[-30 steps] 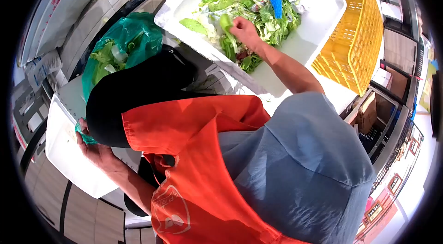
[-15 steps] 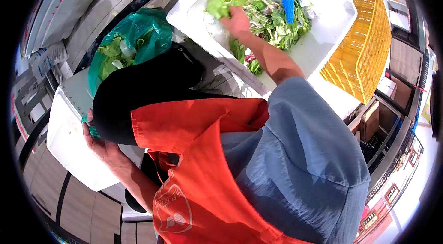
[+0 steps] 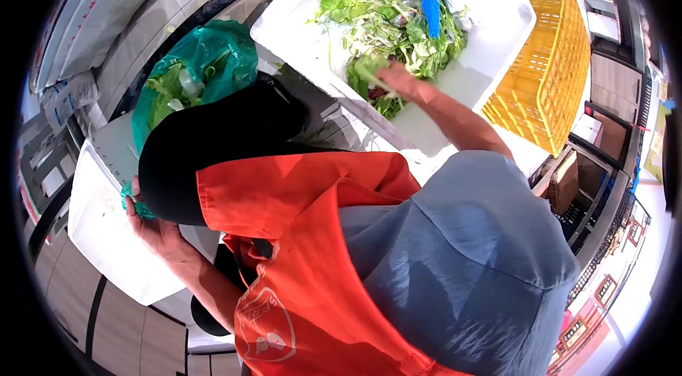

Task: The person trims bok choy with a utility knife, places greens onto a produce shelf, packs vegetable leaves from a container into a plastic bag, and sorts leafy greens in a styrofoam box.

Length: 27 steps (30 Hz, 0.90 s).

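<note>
My right hand (image 3: 401,80) is over the near side of a white tub (image 3: 490,56), closed around a small bunch of leafy greens (image 3: 369,69). Loose greens and stems (image 3: 398,28) are heaped below it, with clear plastic and a blue mesh strip (image 3: 431,6) on top. Beside my knee, my left hand (image 3: 153,232) grips a gathered edge of green plastic bag (image 3: 135,200); its fingers partly show. Across my leg, the wider part of the green bag (image 3: 231,49) lies open, with lettuce-like leaves (image 3: 167,95) and a whitish piece inside.
A yellow plastic crate (image 3: 550,70) stands on its side right of the tub. Under my left hand is a white container (image 3: 106,234). Shelving with cardboard boxes (image 3: 565,180) lines the right, and white printed boxes (image 3: 106,6) stand at upper left.
My right hand has moved toward me and to the right, from the tub's far left part to its near side. A bunch of greens remains in it. My left hand has barely moved.
</note>
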Each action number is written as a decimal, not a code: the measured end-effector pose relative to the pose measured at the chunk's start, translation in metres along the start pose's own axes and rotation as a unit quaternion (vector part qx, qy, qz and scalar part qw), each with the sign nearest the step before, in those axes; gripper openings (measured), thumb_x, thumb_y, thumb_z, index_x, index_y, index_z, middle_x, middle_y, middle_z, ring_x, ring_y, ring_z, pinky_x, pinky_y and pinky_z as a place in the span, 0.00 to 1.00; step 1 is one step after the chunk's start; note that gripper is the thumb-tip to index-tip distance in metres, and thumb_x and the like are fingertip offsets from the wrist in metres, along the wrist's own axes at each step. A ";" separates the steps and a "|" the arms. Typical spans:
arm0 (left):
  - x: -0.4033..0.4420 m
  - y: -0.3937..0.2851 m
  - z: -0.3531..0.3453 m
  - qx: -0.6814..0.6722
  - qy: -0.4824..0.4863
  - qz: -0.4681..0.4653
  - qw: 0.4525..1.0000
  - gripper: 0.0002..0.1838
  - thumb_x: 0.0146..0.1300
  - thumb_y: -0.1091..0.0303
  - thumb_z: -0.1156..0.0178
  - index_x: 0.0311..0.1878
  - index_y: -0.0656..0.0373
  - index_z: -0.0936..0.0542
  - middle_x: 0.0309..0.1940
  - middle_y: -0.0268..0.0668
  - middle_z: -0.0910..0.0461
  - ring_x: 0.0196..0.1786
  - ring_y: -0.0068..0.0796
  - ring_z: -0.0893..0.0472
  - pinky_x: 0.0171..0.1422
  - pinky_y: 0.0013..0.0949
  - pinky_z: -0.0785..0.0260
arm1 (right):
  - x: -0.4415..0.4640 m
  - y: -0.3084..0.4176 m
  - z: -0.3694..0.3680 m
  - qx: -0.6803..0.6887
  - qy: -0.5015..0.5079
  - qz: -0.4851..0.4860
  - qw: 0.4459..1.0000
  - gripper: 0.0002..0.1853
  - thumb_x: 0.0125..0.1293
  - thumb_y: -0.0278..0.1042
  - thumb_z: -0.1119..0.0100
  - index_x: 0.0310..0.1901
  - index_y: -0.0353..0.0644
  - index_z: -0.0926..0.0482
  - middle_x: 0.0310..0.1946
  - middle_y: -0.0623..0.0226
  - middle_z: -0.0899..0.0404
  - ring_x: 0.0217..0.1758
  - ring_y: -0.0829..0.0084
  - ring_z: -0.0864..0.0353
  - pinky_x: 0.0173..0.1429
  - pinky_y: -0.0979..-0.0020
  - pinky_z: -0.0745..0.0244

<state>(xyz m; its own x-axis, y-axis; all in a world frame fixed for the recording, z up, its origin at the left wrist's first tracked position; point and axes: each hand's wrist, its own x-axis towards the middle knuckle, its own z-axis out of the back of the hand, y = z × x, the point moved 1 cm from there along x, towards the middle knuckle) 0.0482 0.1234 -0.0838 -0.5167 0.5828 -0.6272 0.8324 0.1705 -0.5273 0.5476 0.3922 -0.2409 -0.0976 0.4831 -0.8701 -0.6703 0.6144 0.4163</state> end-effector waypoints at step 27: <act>0.014 0.012 0.015 0.030 0.035 0.011 0.999 0.20 0.67 0.59 0.41 0.53 0.67 0.21 0.52 0.47 0.18 0.56 0.41 0.19 0.64 0.45 0.29 | 0.037 -0.053 0.052 -0.711 -0.144 0.294 0.622 0.13 0.55 0.29 0.41 0.45 0.44 0.23 0.48 0.60 0.30 0.44 0.62 0.21 0.39 0.64 0.24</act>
<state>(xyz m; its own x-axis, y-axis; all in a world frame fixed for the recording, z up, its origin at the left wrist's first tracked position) 0.0483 0.1214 -0.1075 -0.4815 0.6397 -0.5991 0.8289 0.1103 -0.5484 0.6179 0.4104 -0.2816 -0.6357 0.5808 -0.5085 -0.5738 -0.7962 -0.1921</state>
